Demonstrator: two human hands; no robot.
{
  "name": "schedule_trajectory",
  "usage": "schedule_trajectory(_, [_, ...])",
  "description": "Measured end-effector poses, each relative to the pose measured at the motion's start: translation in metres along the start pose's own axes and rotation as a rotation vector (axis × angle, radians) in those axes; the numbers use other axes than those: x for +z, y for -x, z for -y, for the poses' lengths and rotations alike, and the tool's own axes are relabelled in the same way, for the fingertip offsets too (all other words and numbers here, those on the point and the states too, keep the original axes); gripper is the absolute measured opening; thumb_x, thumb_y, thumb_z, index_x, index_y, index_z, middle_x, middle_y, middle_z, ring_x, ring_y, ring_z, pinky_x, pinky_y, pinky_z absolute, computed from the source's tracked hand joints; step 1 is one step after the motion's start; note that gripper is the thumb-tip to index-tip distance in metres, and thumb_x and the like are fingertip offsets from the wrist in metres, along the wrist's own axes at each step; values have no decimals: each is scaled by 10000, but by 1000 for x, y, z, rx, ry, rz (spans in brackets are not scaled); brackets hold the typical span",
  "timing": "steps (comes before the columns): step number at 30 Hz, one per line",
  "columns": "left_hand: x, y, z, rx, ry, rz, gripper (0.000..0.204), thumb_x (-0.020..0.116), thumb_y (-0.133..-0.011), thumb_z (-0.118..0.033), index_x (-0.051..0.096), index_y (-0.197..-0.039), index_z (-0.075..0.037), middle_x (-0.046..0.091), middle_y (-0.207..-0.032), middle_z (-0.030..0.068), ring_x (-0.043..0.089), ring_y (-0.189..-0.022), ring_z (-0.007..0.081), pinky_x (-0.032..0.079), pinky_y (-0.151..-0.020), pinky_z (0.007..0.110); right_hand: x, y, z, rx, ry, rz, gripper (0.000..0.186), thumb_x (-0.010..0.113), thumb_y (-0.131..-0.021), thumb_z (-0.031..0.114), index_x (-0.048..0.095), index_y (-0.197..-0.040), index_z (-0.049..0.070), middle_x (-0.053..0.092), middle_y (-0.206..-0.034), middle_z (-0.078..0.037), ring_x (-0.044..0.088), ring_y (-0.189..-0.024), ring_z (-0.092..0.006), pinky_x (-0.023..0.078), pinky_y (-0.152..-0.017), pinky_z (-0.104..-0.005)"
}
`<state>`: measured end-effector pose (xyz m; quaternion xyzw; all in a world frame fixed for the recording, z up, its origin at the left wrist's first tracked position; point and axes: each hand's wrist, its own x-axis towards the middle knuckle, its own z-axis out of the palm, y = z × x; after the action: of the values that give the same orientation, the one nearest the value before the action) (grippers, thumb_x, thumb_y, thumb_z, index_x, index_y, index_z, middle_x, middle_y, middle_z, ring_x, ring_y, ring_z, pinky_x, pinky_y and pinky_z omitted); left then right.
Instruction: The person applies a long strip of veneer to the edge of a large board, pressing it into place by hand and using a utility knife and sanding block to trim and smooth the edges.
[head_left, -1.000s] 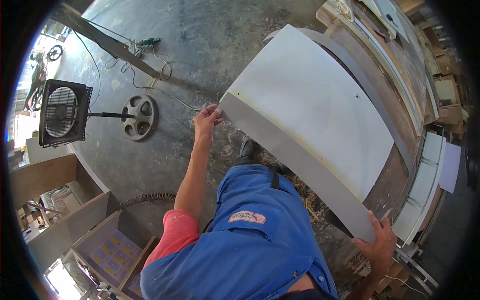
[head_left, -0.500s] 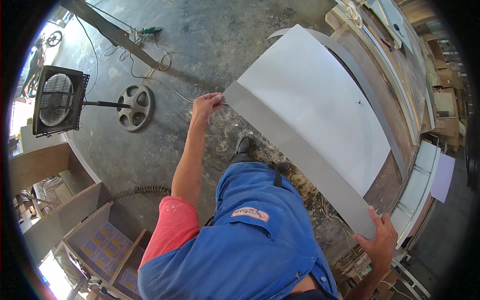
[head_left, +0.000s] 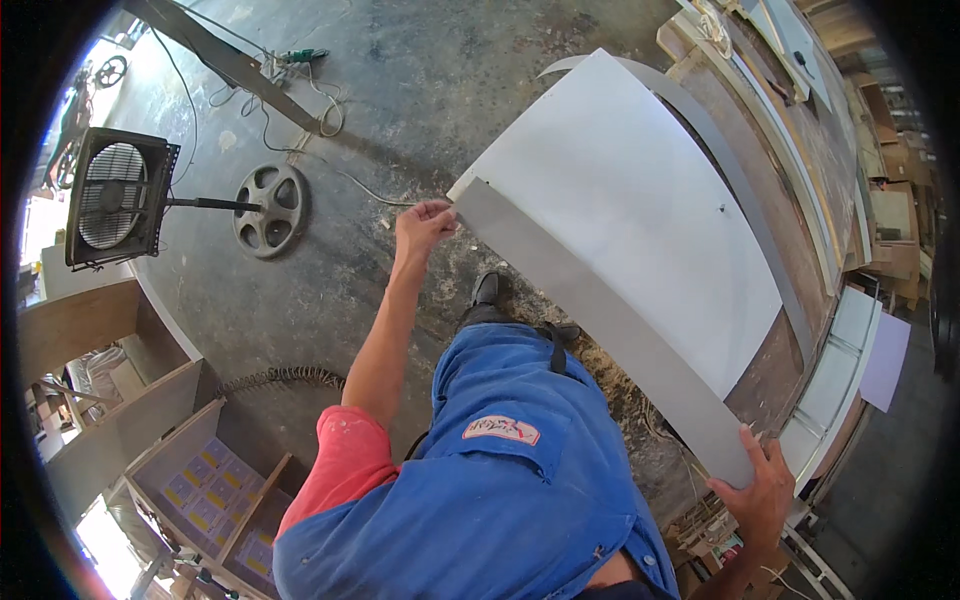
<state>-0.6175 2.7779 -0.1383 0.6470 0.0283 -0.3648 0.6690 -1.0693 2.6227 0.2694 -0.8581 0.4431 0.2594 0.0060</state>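
Observation:
A long grey strip (head_left: pixel 590 305) lies slantwise along the near edge of a large white panel (head_left: pixel 640 215). At the strip's far left end, my left hand (head_left: pixel 425 232) is closed, thumb and fingers pinching its tip. My right hand (head_left: pixel 762 492) grips the opposite end, with the thumb on the near side and the fingers around the far edge. A narrow band of the panel's left corner shows beyond the strip's left end. Along the panel's far edge runs a second, curved grey strip (head_left: pixel 745 185). A small dark object sits on the panel's right part.
Stacked boards (head_left: pixel 800 150) stand beyond the panel on the right. To the left, a fan (head_left: pixel 115 200) on a round wheel-like base (head_left: pixel 272 212) stands on the concrete floor, with cables near a slanted post (head_left: pixel 225 65). Open wooden boxes (head_left: pixel 110 420) are at lower left.
My left hand has moved slightly right and down with the strip's left end, uncovering more of the panel's left corner. The right hand has hardly moved and keeps its hold.

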Motion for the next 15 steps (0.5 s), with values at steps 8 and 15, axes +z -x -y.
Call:
schedule_trajectory(8, [8, -6, 0, 74, -8, -67, 302, 715, -899, -89, 683, -1177, 25, 679, -844, 22, 651, -743, 111, 574, -704, 275, -6, -6, 2, -9, -65, -6, 969, 934, -464, 174, 607, -1372, 91, 561, -951, -168, 617, -850, -365, 493, -757, -457])
schedule_trajectory(15, [0, -38, 4, 141, -270, -43, 352, 744, -844, -131, 742, -1184, -40, 612, -738, -26, 592, -660, 68, 538, -602, 251, -4, -16, -1, -49, -41, -20, 985, 947, -486, 254, 593, -1399, 142, 563, -979, -162, 626, -875, -351, 512, -759, -463])
